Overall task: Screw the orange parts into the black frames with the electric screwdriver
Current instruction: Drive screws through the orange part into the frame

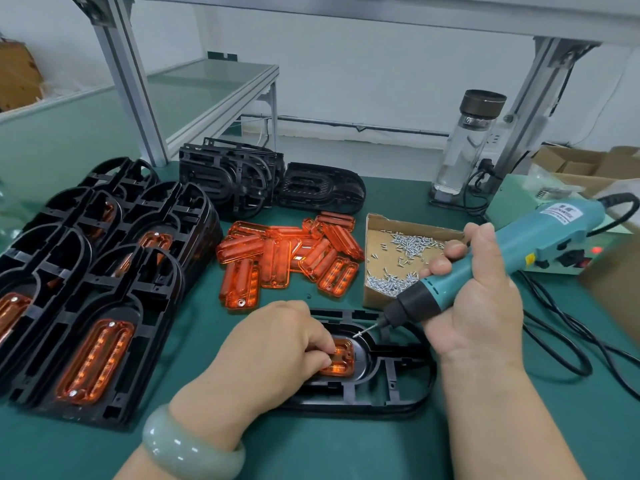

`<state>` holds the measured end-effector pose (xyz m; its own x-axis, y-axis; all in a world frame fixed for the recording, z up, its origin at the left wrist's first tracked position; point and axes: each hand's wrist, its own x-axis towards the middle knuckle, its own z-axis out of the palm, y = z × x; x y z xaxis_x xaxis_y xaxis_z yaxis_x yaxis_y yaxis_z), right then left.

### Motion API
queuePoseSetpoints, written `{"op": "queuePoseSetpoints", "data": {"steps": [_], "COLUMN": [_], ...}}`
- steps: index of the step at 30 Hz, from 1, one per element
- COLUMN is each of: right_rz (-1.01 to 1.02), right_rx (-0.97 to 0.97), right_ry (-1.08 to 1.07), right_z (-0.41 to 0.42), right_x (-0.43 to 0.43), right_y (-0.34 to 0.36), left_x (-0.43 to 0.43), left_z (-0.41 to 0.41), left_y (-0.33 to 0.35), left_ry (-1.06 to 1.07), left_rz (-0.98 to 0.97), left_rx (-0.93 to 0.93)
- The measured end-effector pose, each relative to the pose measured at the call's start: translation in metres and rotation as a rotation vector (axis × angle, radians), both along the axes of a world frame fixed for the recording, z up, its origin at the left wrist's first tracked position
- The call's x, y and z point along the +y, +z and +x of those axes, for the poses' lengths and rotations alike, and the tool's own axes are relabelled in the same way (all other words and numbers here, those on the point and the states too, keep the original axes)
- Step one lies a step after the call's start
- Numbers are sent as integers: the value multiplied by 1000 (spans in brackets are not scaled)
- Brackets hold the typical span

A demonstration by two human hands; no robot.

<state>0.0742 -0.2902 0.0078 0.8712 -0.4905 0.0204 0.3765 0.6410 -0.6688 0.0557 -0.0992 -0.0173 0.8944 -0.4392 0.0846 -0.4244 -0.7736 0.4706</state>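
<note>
A black frame (pixel 391 393) lies flat on the green mat in front of me. An orange part (pixel 341 358) sits in its rounded recess, mostly covered by my left hand (pixel 273 351), whose curled fingers press down on it. My right hand (pixel 478 299) grips the teal electric screwdriver (pixel 512 251), tilted down to the left. A small screw (pixel 360 332) hangs on the bit tip, just above the orange part's right end. A pile of loose orange parts (pixel 284 258) lies behind the frame.
A cardboard tray of screws (pixel 377 230) sits by the screwdriver. Stacked frames with orange parts fitted (pixel 93 306) fill the left; bare black frames (pixel 242 178) stand at the back. A glass bottle (pixel 467 143), a power unit (pixel 568 261) and black cables (pixel 568 341) are on the right.
</note>
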Motion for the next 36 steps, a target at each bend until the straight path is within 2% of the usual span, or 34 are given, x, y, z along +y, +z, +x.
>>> {"op": "queuePoseSetpoints", "data": {"steps": [15,36], "right_rz": [-258,-384], "right_rx": [-75,-140], "right_ry": [40,71], "right_z": [-4,-10], "right_x": [11,19], "right_y": [-1,5], "left_x": [-2,-2], "left_z": [-1,-1], "left_y": [-2,-1], "left_ry": [19,35], "left_rz": [-6,-28], "left_rx": [-15,0]}}
